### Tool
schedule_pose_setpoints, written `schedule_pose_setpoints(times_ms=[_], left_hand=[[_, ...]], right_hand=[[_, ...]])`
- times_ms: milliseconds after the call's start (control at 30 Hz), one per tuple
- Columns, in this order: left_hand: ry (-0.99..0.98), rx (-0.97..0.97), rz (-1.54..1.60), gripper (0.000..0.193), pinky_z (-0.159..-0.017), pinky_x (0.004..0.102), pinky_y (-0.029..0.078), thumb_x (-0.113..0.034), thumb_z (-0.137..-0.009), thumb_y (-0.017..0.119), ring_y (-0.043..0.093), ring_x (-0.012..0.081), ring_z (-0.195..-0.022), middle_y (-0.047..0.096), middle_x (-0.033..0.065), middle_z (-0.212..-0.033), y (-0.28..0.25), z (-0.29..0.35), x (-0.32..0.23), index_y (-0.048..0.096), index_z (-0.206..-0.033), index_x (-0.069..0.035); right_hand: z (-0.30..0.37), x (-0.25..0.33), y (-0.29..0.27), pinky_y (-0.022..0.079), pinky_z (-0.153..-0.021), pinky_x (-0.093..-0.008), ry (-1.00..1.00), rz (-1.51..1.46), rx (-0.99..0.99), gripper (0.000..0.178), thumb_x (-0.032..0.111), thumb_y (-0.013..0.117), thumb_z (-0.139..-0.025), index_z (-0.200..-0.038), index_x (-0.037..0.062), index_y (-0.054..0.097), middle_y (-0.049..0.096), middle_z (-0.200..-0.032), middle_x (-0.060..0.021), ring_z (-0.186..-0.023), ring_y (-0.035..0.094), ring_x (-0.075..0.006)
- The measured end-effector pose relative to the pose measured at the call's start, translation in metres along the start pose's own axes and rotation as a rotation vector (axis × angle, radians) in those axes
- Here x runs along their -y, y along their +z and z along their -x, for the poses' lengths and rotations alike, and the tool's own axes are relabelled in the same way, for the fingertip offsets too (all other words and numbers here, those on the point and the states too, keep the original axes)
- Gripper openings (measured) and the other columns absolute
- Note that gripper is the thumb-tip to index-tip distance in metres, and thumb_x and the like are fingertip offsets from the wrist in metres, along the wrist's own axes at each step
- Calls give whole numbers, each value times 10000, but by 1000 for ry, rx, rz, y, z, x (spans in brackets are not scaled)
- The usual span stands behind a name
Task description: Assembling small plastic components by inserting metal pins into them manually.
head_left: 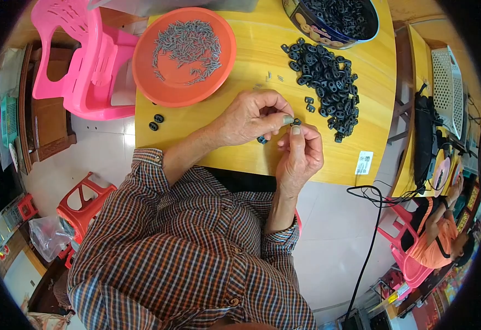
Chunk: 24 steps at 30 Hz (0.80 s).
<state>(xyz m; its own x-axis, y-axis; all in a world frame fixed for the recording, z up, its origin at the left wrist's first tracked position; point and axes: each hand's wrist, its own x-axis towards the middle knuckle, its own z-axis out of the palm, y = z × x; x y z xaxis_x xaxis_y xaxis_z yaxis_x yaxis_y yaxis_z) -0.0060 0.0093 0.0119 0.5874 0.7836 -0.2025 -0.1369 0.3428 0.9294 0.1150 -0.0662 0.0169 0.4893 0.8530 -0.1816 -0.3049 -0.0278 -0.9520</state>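
Note:
Over the table's near edge my two hands meet fingertip to fingertip. My right hand (302, 157) is closed, pinching a small black plastic piece (296, 121) between thumb and finger. The thumb and forefinger of my left hand (257, 116) press together against that piece's left side; whatever they grip is too small to make out. Below the left fingers, another black plastic piece (262, 140) lies on the table. Farther right spreads a pile of black two-holed oval pieces (328, 82), with a few loose ones at its left edge.
An orange bowl (141, 66) of small grey springs (191, 47) stands at the left of the yellow table (251, 49). A round tin (320, 34) with more black pieces is at the back. Two black pieces (156, 122) lie near the left edge. A person (435, 242) sits at right.

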Motion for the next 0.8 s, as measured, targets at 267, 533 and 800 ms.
schedule_pose_setpoints(times_ms=[267, 533, 800], left_hand=[[1, -6, -62, 103, -494, 208, 478, -23, -862, 539, 556, 63, -560, 603, 34, -728, -1, 0, -3, 594, -919, 41], [8, -49, -12, 98, -473, 207, 451, -12, -851, 540, 542, 60, -547, 602, 38, -722, 3, 0, 0, 593, -913, 43], [0, -45, -49, 113, -469, 207, 445, -23, -856, 533, 534, 61, -528, 582, 26, -663, 4, 0, 1, 595, -914, 51]], right_hand=[[1, 1, 2, 416, -518, -186, 1, 53, 15, 61, 54, 584, -879, -842, 8, 569, 553, -792, -25, -577, 500, -64], [-1, 4, 1, 429, -544, -199, 51, 44, 71, 64, 62, 554, -891, -902, 0, 566, 580, -767, -43, -604, 531, -81], [-1, 4, -7, 413, -529, -191, 28, 126, 56, 88, 87, 557, -896, -876, 2, 567, 579, -759, -41, -578, 512, -75]])
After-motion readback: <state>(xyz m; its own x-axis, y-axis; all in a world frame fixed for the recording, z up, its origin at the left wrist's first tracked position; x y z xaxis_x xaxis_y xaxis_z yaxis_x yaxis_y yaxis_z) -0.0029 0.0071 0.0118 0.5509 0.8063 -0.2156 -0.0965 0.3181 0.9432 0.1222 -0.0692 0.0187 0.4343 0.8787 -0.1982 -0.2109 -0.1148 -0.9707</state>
